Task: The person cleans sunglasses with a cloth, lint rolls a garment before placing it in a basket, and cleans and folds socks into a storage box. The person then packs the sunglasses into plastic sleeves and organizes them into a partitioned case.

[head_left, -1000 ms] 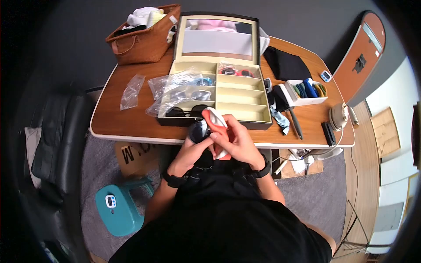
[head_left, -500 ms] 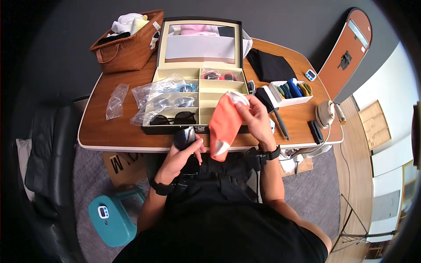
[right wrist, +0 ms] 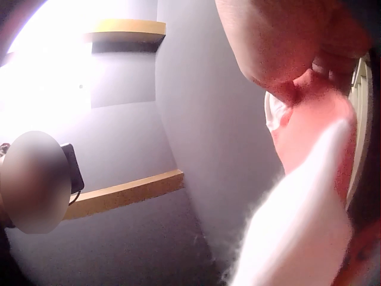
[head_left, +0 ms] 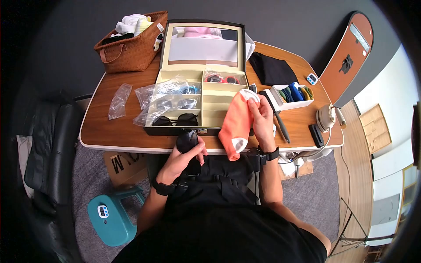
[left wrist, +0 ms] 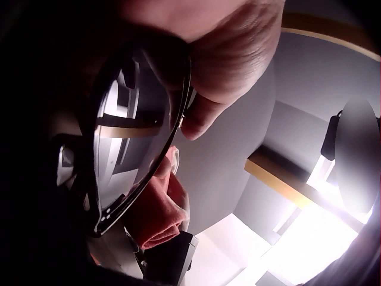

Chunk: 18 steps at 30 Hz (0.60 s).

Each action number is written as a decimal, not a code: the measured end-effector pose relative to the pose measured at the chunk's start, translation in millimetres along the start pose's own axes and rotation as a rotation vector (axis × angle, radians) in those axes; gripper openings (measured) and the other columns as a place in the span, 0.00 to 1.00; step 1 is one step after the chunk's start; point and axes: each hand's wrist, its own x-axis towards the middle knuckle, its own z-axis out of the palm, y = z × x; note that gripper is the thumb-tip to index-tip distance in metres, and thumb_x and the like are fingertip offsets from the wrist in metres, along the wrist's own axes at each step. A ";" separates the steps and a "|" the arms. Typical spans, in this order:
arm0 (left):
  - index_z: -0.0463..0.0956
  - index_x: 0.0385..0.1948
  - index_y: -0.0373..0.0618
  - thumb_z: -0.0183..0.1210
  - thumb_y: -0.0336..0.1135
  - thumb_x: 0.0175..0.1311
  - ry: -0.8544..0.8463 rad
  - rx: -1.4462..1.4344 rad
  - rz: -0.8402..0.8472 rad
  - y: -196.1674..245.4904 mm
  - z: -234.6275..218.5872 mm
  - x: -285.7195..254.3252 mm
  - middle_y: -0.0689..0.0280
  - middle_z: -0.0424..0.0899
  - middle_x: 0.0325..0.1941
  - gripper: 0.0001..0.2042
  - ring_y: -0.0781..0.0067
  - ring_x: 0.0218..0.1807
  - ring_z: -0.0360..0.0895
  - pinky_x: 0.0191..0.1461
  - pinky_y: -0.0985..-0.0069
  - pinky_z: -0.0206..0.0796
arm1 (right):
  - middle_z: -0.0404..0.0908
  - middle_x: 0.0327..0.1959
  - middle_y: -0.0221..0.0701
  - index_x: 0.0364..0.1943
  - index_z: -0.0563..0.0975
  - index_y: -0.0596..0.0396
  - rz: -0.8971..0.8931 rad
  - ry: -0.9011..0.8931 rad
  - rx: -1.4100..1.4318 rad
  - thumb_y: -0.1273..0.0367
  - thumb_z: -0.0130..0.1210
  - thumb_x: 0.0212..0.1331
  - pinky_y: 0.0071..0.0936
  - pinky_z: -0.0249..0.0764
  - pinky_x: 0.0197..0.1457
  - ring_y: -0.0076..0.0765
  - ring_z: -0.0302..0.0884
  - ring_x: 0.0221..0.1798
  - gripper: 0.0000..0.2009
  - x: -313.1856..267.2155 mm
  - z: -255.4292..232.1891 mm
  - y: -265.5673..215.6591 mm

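Left hand [head_left: 174, 164] is curled round black dark-lensed sunglasses [head_left: 187, 141], right hand [head_left: 264, 127] pinches a coral-and-white fabric sock [head_left: 237, 122], both by the cream-lined black case [head_left: 175, 130]. I'd hold frame edges, not lenses, tbh.

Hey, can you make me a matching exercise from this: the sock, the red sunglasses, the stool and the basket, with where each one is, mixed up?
Things:
1. Coral-and-white sock
2. Red-framed sunglasses
3. Teal stool
4. Brown basket

Places:
A. On the floor, to the person's left
B. Pinched in the right hand
C. At the back left of the table
D. In the open case's back right compartment

Right pairs: 1-B, 2-D, 3-A, 4-C
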 end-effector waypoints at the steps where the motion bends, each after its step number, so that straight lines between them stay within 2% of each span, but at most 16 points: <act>1: 0.73 0.39 0.42 0.56 0.33 0.70 -0.014 -0.002 0.006 -0.3 -0.4 -0.1 0.64 0.80 0.31 0.05 0.77 0.27 0.78 0.33 0.78 0.71 | 0.82 0.42 0.27 0.48 0.74 0.59 0.000 0.000 0.000 0.68 0.54 0.69 0.15 0.72 0.45 0.14 0.75 0.42 0.10 -0.1 -0.6 0.6; 5: 0.73 0.39 0.42 0.56 0.33 0.70 -0.028 -0.010 0.005 -1.5 -2.5 -0.1 0.65 0.80 0.31 0.05 0.77 0.28 0.78 0.33 0.78 0.71 | 0.81 0.39 0.26 0.46 0.74 0.59 -0.009 0.051 0.060 0.68 0.55 0.68 0.14 0.71 0.44 0.13 0.74 0.40 0.10 -1.9 0.4 -2.1; 7: 0.73 0.39 0.42 0.56 0.33 0.70 -0.039 -0.011 0.009 -1.0 -1.8 -0.4 0.65 0.80 0.32 0.05 0.77 0.29 0.78 0.34 0.78 0.71 | 0.81 0.37 0.24 0.45 0.75 0.59 0.051 0.017 0.000 0.68 0.56 0.67 0.14 0.70 0.42 0.13 0.74 0.39 0.09 -2.7 -2.4 -1.6; 14: 0.73 0.38 0.42 0.55 0.33 0.70 -0.051 -0.021 0.017 -1.4 -3.0 -1.4 0.65 0.80 0.32 0.05 0.77 0.30 0.79 0.34 0.78 0.72 | 0.81 0.35 0.22 0.42 0.76 0.59 0.038 -0.068 -0.184 0.68 0.58 0.66 0.15 0.69 0.39 0.13 0.73 0.37 0.08 -9.4 10.7 -11.2; 18: 0.73 0.38 0.42 0.55 0.33 0.70 -0.041 -0.021 0.019 -1.4 -2.4 -1.3 0.65 0.80 0.32 0.05 0.78 0.30 0.79 0.35 0.78 0.72 | 0.81 0.35 0.23 0.42 0.76 0.59 0.026 -0.104 -0.192 0.68 0.58 0.66 0.14 0.69 0.39 0.13 0.73 0.37 0.08 -11.1 13.0 -11.9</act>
